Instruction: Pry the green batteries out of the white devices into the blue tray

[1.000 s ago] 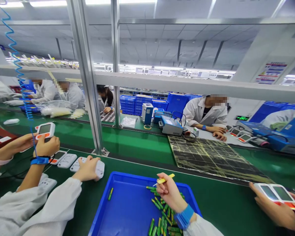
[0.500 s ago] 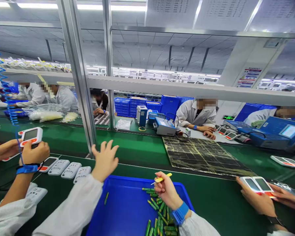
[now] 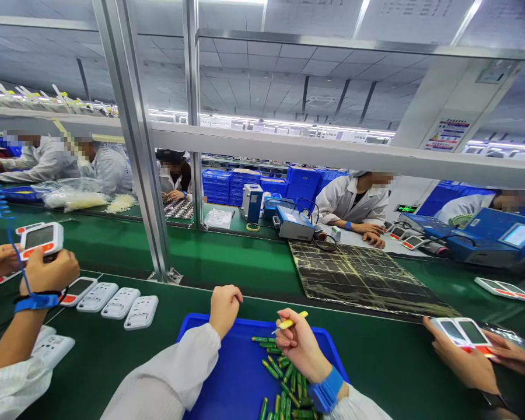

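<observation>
- While curled into a loose fist, left hand (image 3: pixel 224 306) hovers above a glossy blue plastic tray (image 3: pixel 231 379).
- Right hand (image 3: pixel 300 344) pinches a slim yellow tool (image 3: pixel 291 321) over green cylindrical batteries (image 3: pixel 284 379) in that tray, on a green matte surface (image 3: pixel 398 367).

My left hand (image 3: pixel 224 308) is bare, and a long white sleeve (image 3: pixel 170 376) with loose folds covers that arm down to the wrist. My right hand (image 3: pixel 301 347) is bare too; a wide blue wristband (image 3: pixel 326 388) circles its wrist, just above another white cuff (image 3: pixel 354 405).
</observation>
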The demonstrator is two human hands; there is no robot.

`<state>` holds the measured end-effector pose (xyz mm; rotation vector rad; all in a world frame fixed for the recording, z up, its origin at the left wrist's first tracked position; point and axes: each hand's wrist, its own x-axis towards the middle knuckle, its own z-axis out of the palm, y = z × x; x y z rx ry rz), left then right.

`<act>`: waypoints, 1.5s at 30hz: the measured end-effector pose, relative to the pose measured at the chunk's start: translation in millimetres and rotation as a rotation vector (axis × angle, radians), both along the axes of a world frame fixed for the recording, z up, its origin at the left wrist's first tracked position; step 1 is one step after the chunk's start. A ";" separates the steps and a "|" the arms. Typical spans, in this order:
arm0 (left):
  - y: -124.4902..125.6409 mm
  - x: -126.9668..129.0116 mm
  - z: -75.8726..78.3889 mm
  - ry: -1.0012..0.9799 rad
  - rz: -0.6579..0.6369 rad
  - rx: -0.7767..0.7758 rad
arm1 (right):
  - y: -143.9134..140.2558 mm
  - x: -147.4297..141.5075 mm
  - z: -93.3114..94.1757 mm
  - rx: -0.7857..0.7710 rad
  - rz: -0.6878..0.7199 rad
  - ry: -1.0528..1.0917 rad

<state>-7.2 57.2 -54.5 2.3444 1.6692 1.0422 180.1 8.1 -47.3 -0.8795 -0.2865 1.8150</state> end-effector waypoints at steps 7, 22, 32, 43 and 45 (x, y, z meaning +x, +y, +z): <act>-11.4 22.9 -13.8 0.113 -0.221 -0.049 | -1.3 -1.7 1.9 -0.032 0.002 0.011; -12.0 23.7 -18.0 0.206 -0.295 -0.086 | 10.5 3.6 -0.6 -0.040 -0.096 0.035; -9.9 22.4 -15.5 0.220 -0.286 -0.102 | 14.3 9.4 -2.2 -0.034 -0.119 -0.041; -13.9 27.8 -12.8 0.199 -0.243 -0.126 | 14.8 6.6 -8.6 0.196 -0.194 -0.422; -14.5 28.7 -12.5 0.199 -0.245 -0.128 | 14.9 4.5 -10.3 0.286 -0.241 -0.554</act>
